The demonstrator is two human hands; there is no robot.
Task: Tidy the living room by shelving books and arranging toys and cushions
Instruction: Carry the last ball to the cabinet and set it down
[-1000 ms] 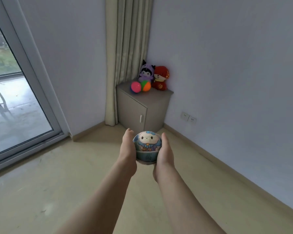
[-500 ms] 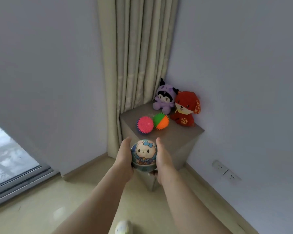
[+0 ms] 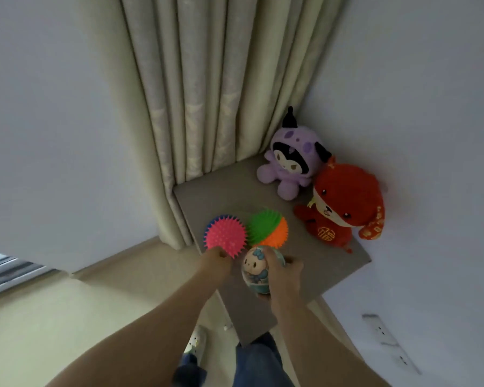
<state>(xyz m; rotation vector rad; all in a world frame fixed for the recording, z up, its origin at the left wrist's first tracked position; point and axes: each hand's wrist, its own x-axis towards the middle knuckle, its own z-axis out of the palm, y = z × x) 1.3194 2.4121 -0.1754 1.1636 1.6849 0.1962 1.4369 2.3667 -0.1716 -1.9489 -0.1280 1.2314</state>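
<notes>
My right hand point(image 3: 281, 277) grips a round blue toy with a cartoon face point(image 3: 256, 270) just above the near part of the grey cabinet top point(image 3: 327, 270). My left hand point(image 3: 217, 261) has let go of the toy and its fingers touch the pink spiky ball point(image 3: 225, 236) at the cabinet's left edge. A green and orange spiky ball point(image 3: 267, 229) lies right beside the pink one. At the back corner sit a purple plush point(image 3: 289, 163) and a red plush point(image 3: 344, 208), side by side against the wall.
A beige curtain point(image 3: 207, 93) hangs behind the cabinet on the left. White walls meet in the corner. Wall sockets point(image 3: 389, 339) sit low on the right wall. My legs and a shoe point(image 3: 196, 342) stand on the pale floor below. A sliding door track point(image 3: 9, 272) shows at the far left.
I have stepped up to the cabinet. The toy, held between both hands before, is now in my right hand alone over the cabinet top; my left hand has moved to the pink ball.
</notes>
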